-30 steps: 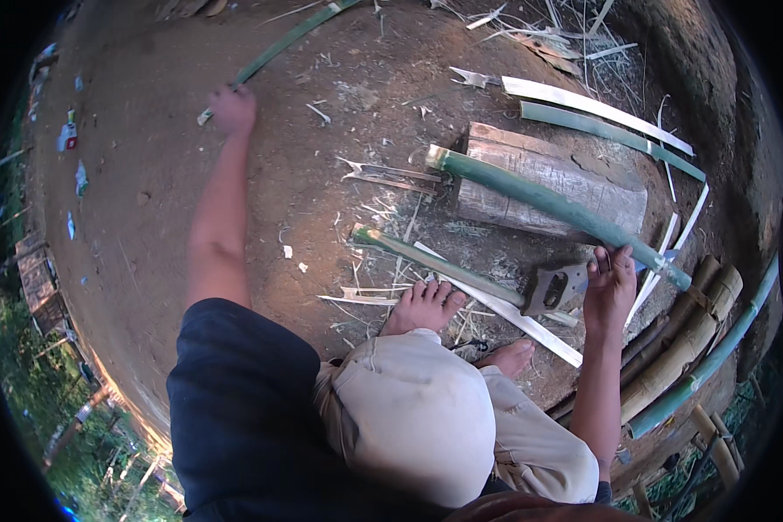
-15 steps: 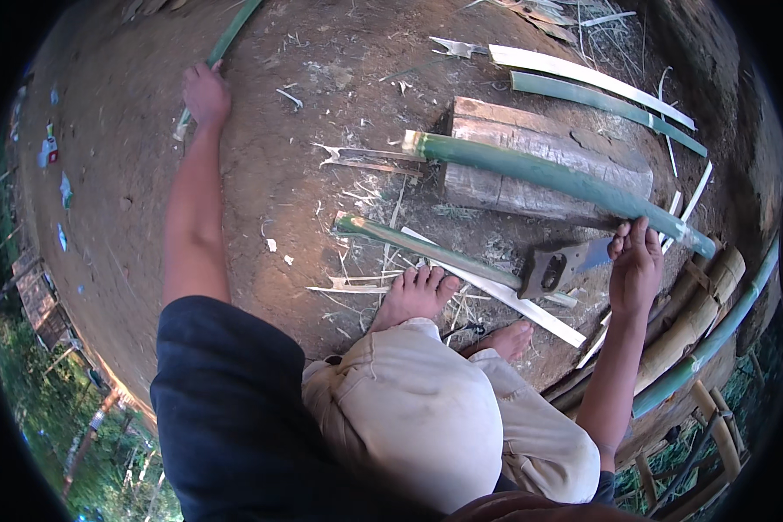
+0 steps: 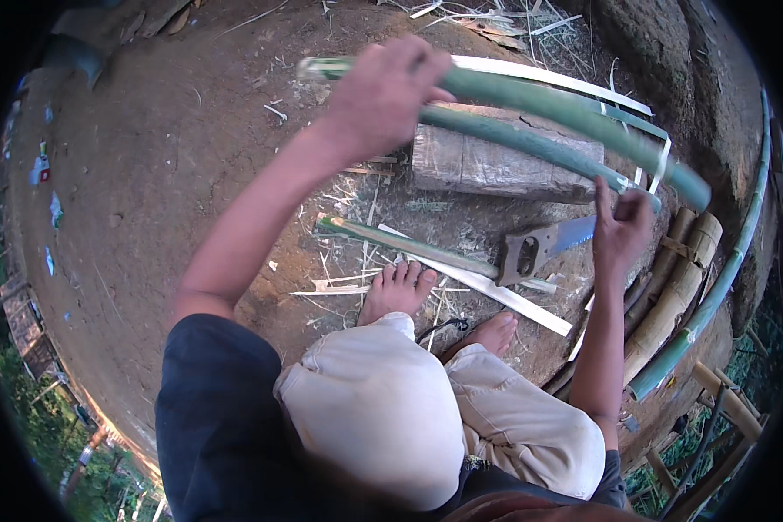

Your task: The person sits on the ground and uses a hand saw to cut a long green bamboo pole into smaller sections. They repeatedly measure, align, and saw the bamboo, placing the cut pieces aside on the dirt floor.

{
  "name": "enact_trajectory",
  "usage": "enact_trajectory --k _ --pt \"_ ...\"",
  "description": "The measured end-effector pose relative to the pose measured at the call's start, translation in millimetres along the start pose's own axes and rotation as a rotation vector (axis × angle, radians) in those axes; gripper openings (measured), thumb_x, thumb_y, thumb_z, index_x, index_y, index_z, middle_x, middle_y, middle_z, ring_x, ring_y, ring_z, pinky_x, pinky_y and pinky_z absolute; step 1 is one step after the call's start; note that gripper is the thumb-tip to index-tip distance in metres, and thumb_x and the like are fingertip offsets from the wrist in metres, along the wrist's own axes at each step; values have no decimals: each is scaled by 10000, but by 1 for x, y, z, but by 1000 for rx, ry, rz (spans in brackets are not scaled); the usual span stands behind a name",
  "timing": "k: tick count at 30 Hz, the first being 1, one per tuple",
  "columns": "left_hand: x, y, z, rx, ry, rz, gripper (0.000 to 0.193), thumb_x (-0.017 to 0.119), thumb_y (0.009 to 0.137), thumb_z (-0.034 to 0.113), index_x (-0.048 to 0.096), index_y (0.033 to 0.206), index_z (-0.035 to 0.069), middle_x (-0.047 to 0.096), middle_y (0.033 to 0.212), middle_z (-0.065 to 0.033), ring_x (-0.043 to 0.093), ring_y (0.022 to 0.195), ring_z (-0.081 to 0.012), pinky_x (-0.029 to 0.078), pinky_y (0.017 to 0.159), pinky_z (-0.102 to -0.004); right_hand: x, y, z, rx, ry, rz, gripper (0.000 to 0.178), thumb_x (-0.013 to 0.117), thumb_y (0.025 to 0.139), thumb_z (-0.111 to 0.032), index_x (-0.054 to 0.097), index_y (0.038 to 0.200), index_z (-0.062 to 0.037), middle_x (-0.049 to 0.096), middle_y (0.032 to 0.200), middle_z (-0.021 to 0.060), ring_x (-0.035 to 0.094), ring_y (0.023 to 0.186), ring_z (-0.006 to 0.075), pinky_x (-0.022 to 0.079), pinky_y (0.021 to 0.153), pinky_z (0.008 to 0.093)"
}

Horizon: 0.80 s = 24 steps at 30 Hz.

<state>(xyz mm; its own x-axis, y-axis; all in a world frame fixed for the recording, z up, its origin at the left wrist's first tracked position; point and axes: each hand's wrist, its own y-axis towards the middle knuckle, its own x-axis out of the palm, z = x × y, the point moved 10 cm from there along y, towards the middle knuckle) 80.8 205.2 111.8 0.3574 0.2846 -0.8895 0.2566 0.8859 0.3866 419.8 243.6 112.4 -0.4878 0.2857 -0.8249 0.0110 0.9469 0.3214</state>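
Observation:
My left hand (image 3: 387,96), smeared by motion, is closed round a split green bamboo length (image 3: 531,100) held above the wooden block. Its pale cut end sticks out left of the hand; its other end reaches past the block at right. Below it, a second green bamboo piece (image 3: 513,135) slants across the block, its left end hidden by my left hand. My right hand (image 3: 622,230) is closed at that piece's right end, thumb up. The wooden block (image 3: 505,170) lies on the ground beneath. A handsaw (image 3: 531,254) rests beside my right hand.
A split bamboo piece (image 3: 409,246) and a pale strip (image 3: 522,309) lie near my bare feet (image 3: 400,291). Beyond the block is a long pale strip (image 3: 557,78). Bamboo poles (image 3: 674,300) are stacked at right. Shavings litter the dirt; small scraps (image 3: 56,209) lie far left.
My left hand has swung from the far left to above the block, bringing a bamboo length with it. My right hand stays by the right end of the other piece.

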Motion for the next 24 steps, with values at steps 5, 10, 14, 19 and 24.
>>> enact_trajectory --k 5,10,14,19,24 --pt "31 -2 69 73 -61 -12 320 619 952 244 579 1204 51 543 1000 -108 547 871 -234 451 744 -375 -65 -25 -56 -563 -157 210 491 823 827 -242 531 1176 -56 501 1230 132 479 1138 251 393 937 398" --pt "50 -7 87 98 -128 3 334 626 944 276 586 1171 35 535 1004 -108 547 938 -267 439 799 -389 -10 -9 -31 -594 -489 -321 899 816 763 -207 376 1546 -253 429 1540 92 275 1495 331 274 1191 482" --pt "59 -16 83 60 -154 9 356 649 929 262 581 1189 28 543 1050 -124 546 1014 -300 441 872 -400 26 7 -14 -654 -373 -529 747 781 790 -148 463 1466 -167 551 1401 140 490 1336 337 388 1103 466" --pt "38 -28 71 -49 20 212 397 704 906 272 584 1208 44 530 1161 -132 515 1111 -270 440 940 -389 38 2 6 -572 -237 -610 343 730 883 -211 577 1155 -68 660 1013 140 659 916 362 510 754 454" --pt "10 -90 19 -716 -354 523 401 617 985 274 485 1268 24 474 1216 -135 496 1123 -275 435 999 -449 18 -25 18 -492 -261 -504 359 732 885 -211 569 1173 -72 661 993 135 679 849 346 526 683 431"
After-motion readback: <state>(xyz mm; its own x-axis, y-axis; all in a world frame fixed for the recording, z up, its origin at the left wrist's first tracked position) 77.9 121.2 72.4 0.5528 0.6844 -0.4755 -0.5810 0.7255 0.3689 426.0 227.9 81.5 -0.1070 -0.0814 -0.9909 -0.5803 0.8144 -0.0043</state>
